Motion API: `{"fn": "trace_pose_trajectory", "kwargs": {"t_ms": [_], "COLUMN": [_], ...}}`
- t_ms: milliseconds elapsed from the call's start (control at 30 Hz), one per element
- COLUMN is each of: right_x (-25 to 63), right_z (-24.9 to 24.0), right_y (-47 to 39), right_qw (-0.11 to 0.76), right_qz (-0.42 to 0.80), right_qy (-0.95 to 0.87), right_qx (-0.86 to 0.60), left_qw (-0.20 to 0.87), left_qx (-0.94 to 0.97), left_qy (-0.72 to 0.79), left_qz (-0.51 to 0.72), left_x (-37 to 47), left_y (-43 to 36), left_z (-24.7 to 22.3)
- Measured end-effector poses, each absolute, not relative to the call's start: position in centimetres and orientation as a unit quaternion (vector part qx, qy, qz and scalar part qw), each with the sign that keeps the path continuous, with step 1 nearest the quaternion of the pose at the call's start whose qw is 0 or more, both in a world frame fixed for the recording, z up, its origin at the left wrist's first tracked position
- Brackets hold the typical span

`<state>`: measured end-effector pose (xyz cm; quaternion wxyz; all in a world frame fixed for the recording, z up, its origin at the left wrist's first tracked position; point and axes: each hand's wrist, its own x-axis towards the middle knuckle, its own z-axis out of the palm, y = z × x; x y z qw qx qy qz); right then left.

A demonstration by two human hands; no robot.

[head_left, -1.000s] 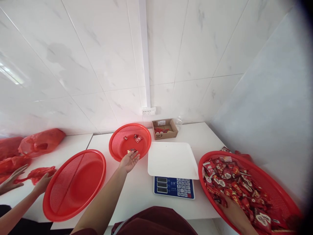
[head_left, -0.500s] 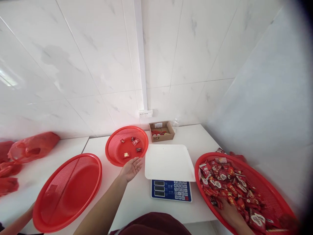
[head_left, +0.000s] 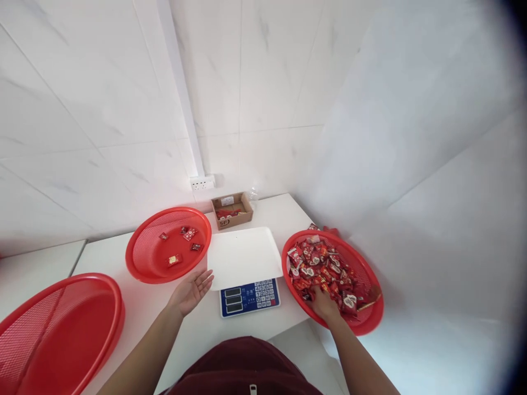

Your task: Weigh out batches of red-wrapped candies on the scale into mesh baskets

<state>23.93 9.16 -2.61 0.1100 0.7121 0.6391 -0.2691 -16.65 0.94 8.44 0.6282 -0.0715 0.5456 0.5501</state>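
My left hand (head_left: 191, 291) is held palm up with its fingers stretched out. It holds nothing and is by the left edge of the white pan of the digital scale (head_left: 242, 258). Beside it stands a round red basket (head_left: 142, 255) with several small wrapped packets (head_left: 190, 234) inside. My right hand (head_left: 323, 304) reaches into the larger red basket (head_left: 373, 315) on the right, which is heaped with red candy packets (head_left: 325, 266). Its fingertips are hidden among the packets, so any hold on one does not show. The scale pan bears nothing.
Behind the scale, a small cardboard box (head_left: 233, 219) with red packets stands near a wall socket (head_left: 202, 182). Another red basket (head_left: 69, 340) is at the lower left. A pale wall (head_left: 432, 219) rises close on the right.
The view has turned right, so the things appear further left. A person's hand on the left basket has gone out of view. My right hand is still among the packets.
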Motion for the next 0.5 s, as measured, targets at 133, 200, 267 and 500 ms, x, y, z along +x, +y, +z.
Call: {"fn": "trace_pose_trajectory", "kwargs": {"t_ms": [133, 200, 267, 500], "right_x": [23.6, 23.5, 23.5, 23.6], "right_z": [-2.1, -1.9, -1.7, -1.3], "right_y": [9.1, 9.0, 9.1, 9.3], "right_qw": [0.124, 0.124, 0.122, 0.113], "right_qz": [-0.267, -0.27, -0.276, -0.302], "right_qy": [0.628, 0.63, 0.634, 0.635], "right_qx": [0.721, 0.717, 0.712, 0.702], "left_qw": [0.626, 0.628, 0.63, 0.632], "left_qx": [-0.069, -0.069, -0.068, -0.066], "left_qy": [0.55, 0.551, 0.55, 0.546], "left_qz": [0.548, 0.546, 0.544, 0.547], "left_x": [-16.4, -16.3, -16.1, -16.2], "left_y": [1.0, 1.0, 1.0, 0.8], "left_z": [8.6, 8.6, 8.5, 8.2]}}
